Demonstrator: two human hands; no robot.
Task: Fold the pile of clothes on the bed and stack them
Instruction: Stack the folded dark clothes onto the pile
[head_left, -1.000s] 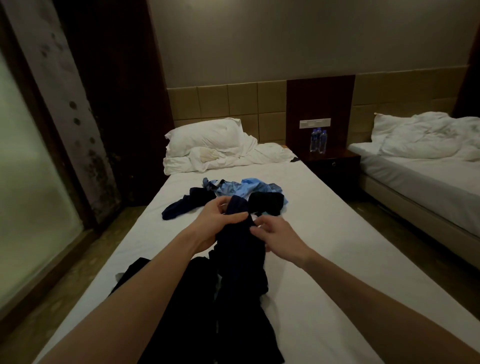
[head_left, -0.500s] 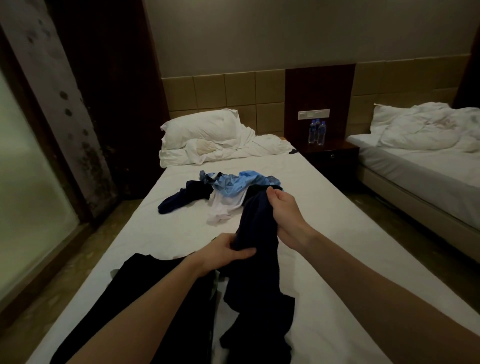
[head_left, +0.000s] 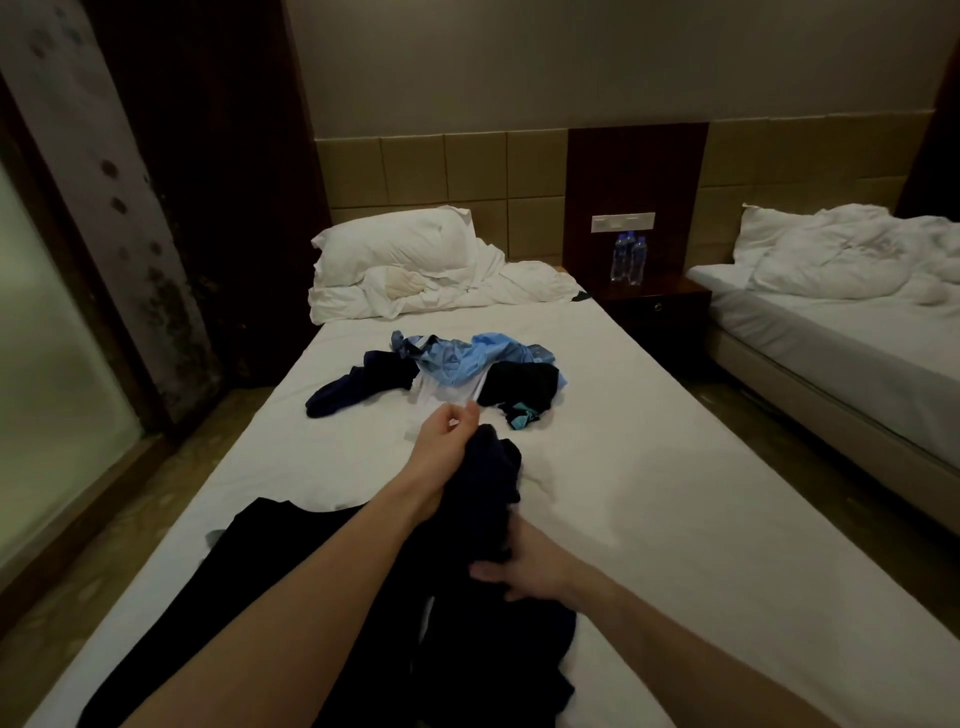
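Observation:
I hold a dark navy garment (head_left: 488, 483), bunched up over the near half of the white bed (head_left: 675, 519). My left hand (head_left: 444, 441) grips its far upper end with curled fingers. My right hand (head_left: 524, 569) grips the cloth lower down, closer to me. Under and left of it, a black garment (head_left: 249, 571) lies spread flat on the sheet. The unfolded pile (head_left: 467, 371) sits mid-bed beyond my hands: a light blue shirt (head_left: 467, 358), a navy piece (head_left: 358, 387), a black piece (head_left: 524, 384) and some white cloth.
A white pillow (head_left: 395, 244) and a rumpled duvet lie at the head of the bed. A dark nightstand (head_left: 654, 306) with water bottles (head_left: 628, 257) stands to the right, then a second bed (head_left: 831, 343). A glass panel and floor run along the left.
My left hand went up and away to the garment's far end. My right hand came down toward me to a lower part. The garment now hangs more bunched between them.

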